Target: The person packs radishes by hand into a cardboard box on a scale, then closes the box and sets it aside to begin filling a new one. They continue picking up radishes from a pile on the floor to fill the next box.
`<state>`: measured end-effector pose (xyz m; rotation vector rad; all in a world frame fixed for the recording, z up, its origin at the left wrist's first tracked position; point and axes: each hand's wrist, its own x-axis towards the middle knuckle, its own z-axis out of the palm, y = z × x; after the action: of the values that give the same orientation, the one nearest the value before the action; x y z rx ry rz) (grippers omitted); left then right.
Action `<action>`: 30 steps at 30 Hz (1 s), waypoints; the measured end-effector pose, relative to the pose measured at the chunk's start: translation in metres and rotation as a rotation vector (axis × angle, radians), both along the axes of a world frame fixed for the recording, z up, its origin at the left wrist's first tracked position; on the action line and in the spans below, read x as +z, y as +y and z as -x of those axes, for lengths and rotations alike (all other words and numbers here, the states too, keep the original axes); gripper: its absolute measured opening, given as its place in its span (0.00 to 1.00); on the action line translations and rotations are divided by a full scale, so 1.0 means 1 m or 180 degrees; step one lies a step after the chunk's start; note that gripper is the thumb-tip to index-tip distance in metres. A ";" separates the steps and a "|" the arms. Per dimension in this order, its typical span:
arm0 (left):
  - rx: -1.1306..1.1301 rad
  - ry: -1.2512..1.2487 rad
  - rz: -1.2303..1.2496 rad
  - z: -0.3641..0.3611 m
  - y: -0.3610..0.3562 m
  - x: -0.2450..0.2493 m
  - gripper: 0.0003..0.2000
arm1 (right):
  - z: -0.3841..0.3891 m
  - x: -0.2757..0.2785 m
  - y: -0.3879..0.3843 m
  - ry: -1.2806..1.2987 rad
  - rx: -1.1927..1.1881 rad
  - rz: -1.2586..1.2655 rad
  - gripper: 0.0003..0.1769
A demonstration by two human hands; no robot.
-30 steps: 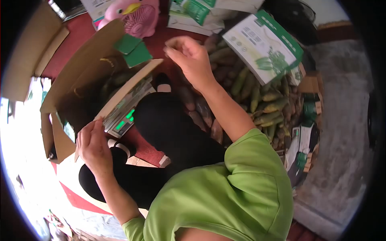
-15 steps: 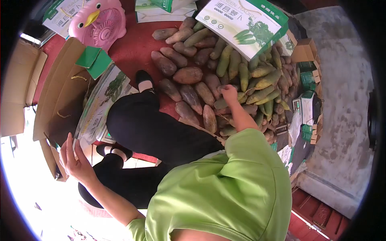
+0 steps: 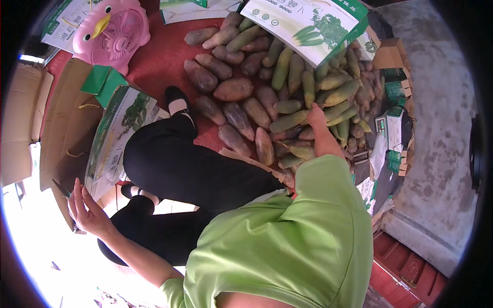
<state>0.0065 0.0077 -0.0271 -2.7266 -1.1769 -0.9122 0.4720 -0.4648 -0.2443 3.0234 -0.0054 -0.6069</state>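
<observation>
Person sits on a red mat (image 3: 159,61); green shirt (image 3: 277,246) & black trousers (image 3: 179,164) fill the bottom & centre of the view.

Right hand (image 3: 317,117) is stretched out to the veg heap. It lies on top of the green radishes (image 3: 287,72) near the heap's middle, fingertips touching one crosswise radish (image 3: 288,121). Grip: can't tell if clenched or released, since the fingers are hidden behind the back of the hand.

Brown roots (image 3: 233,90) make up the near-left side of the heap, touching the green ones. The closest roots lie just beside the knee.

Left hand (image 3: 84,208) is low at left, well apart from the heap. Grip released: fingers straight & spread, palm toward the lower edge of the cardboard box (image 3: 67,128), touching it. It holds nothing.

A printed carton (image 3: 115,133) leans vs. the box, btwn the box & the leg. Green card (image 3: 105,82) sits at the box's top edge. One black shoe (image 3: 177,100) points toward the roots, near the carton's top corner.

Pink bird fan (image 3: 113,33) stands on the mat at top left, just past the box. A second carton (image 3: 308,20), white & green w/ print, overhangs the heap's far side. A small scale (image 3: 393,128) sits at the heap's right edge among little green boxes (image 3: 393,90), w/ concrete floor (image 3: 436,102) beyond.
</observation>
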 end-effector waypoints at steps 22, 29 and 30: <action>0.0406 -0.0009 0.0116 -0.007 -0.005 0.007 0.09 | -0.003 0.011 -0.013 -0.0058 0.0401 0.0868 0.12; 0.0442 -0.0118 0.0176 -0.008 -0.006 0.010 0.08 | -0.017 -0.011 -0.025 -0.0387 0.0421 -0.0307 0.19; 0.0431 -0.0137 0.0198 -0.007 -0.006 0.010 0.08 | -0.017 -0.012 -0.026 -0.0357 0.0499 -0.0315 0.19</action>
<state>0.0138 0.0020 -0.0175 -2.6468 -1.4008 -0.9371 0.4885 -0.4908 -0.2563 3.1089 0.2617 -0.4363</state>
